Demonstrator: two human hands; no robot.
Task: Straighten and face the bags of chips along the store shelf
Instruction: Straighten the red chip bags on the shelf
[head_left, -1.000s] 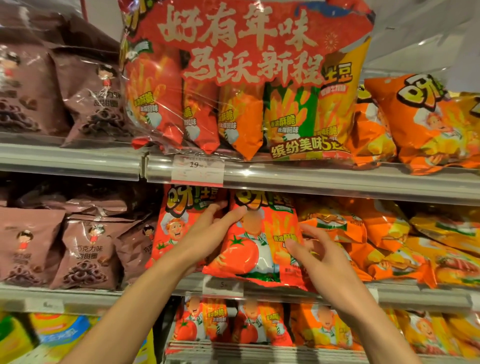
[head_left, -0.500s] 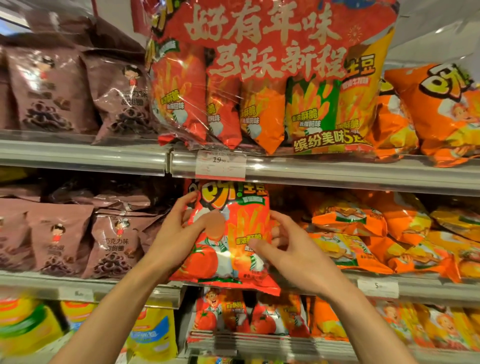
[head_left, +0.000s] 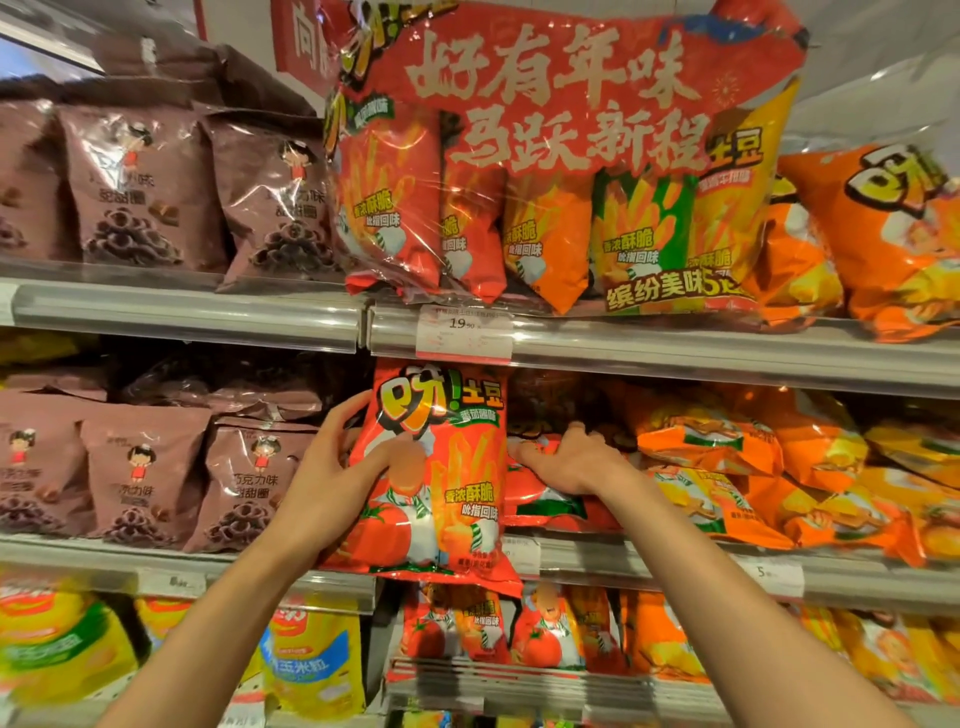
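Right hand (head_left: 566, 462) moved off upright red bag (head_left: 441, 478) onto flat bag (head_left: 545, 501), fingers spread; left hand (head_left: 332, 478) grips red bag's edge.

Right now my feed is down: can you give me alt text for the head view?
The left hand grips an upright red tomato-print chip bag on the middle shelf rail, while the right hand rests on a red bag lying flat beside it. Slumped orange chip bags fill the right, brown snack bags the left.

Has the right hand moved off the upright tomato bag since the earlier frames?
Yes. The right hand has gone right, off the tomato bag, onto a lying bag beside it.
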